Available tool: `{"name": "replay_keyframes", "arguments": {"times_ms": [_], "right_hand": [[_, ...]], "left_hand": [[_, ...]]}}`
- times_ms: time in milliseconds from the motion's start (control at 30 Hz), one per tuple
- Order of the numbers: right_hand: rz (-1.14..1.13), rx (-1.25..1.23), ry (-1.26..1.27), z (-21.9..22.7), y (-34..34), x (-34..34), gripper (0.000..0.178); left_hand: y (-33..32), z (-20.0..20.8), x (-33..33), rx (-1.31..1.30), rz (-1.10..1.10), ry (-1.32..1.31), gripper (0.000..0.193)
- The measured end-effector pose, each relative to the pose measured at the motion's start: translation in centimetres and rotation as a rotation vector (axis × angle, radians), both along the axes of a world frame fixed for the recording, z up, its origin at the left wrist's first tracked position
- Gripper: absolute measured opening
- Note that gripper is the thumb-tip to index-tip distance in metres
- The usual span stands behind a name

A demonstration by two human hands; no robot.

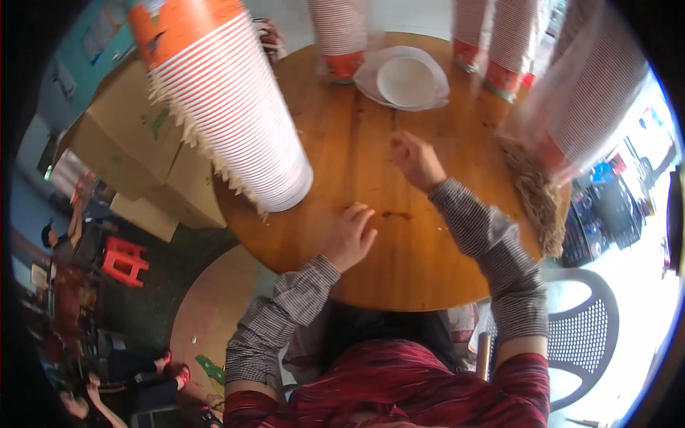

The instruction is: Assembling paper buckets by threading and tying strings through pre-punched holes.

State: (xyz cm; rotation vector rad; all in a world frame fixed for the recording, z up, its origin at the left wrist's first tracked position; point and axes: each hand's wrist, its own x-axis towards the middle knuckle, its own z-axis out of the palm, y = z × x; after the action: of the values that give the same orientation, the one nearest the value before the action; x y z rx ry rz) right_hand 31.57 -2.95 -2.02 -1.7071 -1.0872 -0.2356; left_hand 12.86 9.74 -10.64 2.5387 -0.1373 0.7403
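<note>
In the head view, the left hand [348, 239] was over the table [371, 278], fingers loosely spread and apparently empty, just right of the tall cup stack [235, 118] at the table's left side, while the right hand [419, 164], farther forward, had curled fingers too blurred to tell whether they held anything. The step looked like handling the stacked cups, with neither hand on them; gripping the stack seemed to call for a leftward reach and wider fingers.

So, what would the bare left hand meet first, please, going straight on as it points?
Probably the bare right hand, extending from a grey checked fabric sleeve, though depth is unclear.
</note>
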Motion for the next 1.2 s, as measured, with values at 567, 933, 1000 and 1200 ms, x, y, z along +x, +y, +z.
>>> {"name": "replay_keyframes", "arguments": {"times_ms": [567, 933, 1000, 1200], "right_hand": [[-0.437, 0.051, 0.155, -10.2, -3.9, 20.1, 0.026], [-0.424, 0.172, 0.311, -8.2, 0.8, 28.0, 0.046], [-0.551, 0.161, 0.208, -8.7, 1.3, 29.2, 0.068], [-0.653, 0.22, -0.215, -8.4, 3.6, 30.7, 0.094]], "left_hand": [[4.3, -1.0, 28.6, -0.371, 0.128, 0.072, 0.047], [9.5, -1.3, 37.3, -0.687, 0.087, -0.137, 0.061], [9.7, -1.6, 38.7, -0.602, 0.158, -0.119, 0.067], [9.6, -1.4, 39.4, -0.411, 0.163, -0.01, 0.073]]}}
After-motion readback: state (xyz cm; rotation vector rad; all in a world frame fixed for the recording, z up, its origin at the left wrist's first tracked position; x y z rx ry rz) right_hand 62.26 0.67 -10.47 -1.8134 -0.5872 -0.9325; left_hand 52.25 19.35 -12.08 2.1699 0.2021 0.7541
